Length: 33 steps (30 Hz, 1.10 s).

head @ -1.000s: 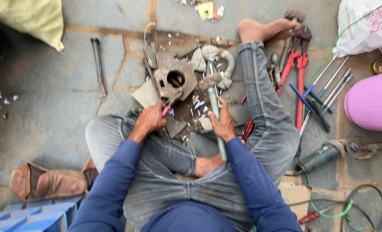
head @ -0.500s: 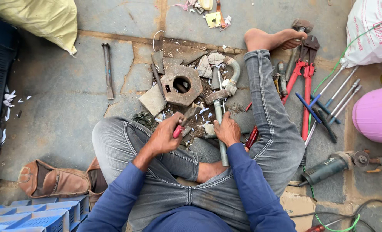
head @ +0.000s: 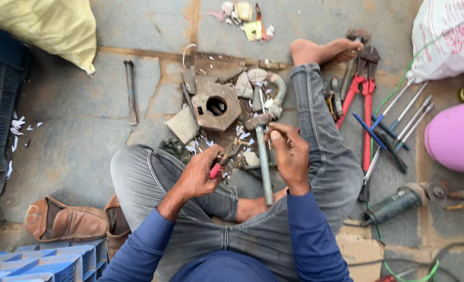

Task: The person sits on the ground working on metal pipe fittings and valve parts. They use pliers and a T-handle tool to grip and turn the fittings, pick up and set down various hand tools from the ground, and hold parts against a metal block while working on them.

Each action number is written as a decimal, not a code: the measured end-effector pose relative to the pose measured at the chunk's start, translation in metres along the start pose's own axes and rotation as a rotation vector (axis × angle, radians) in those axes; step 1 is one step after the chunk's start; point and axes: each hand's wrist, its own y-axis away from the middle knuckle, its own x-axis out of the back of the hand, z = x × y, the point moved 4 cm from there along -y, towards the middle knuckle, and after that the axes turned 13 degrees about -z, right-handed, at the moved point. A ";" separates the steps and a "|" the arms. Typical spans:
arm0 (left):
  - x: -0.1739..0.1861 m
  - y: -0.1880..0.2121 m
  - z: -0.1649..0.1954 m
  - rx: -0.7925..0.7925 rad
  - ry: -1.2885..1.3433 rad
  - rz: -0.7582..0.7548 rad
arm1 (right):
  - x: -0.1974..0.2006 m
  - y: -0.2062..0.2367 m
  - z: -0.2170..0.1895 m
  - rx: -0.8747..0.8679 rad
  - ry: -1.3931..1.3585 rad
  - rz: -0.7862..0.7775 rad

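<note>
Red-handled tool (head: 216,169) gripped in my left hand (head: 199,174); my right hand (head: 289,151) clasps the hammer (head: 263,156) just beside it.

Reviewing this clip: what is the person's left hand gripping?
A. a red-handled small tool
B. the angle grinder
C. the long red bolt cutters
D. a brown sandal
A. The left hand is closed around a small red-handled tool over the lap, while the red bolt cutters, angle grinder and brown sandal all lie untouched on the ground.
</note>
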 end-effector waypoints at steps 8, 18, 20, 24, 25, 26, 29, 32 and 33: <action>0.003 -0.001 0.027 -0.085 -0.145 0.007 | -0.027 0.011 -0.094 0.335 0.201 -0.159; 0.002 0.005 0.043 -0.055 -0.200 0.000 | -0.023 0.025 -0.090 0.276 -0.105 -0.191; 0.003 0.004 0.047 -0.063 -0.217 0.005 | -0.022 0.026 -0.092 0.288 -0.085 -0.186; 0.003 0.005 0.055 -0.064 -0.235 0.038 | -0.022 0.030 -0.096 0.219 -0.019 -0.105; 0.003 0.005 0.057 -0.048 -0.237 0.048 | -0.023 0.031 -0.097 0.237 -0.028 -0.063; 0.002 0.004 0.058 -0.032 -0.238 0.058 | -0.025 0.032 -0.099 0.256 -0.038 -0.020; 0.001 0.004 0.063 0.033 -0.226 0.081 | -0.029 0.035 -0.105 0.333 -0.007 0.069; 0.000 0.004 0.069 0.066 -0.230 0.087 | -0.029 0.037 -0.114 0.405 0.141 0.150; -0.001 0.004 0.072 0.068 -0.228 0.095 | -0.028 0.038 -0.117 0.426 0.205 0.180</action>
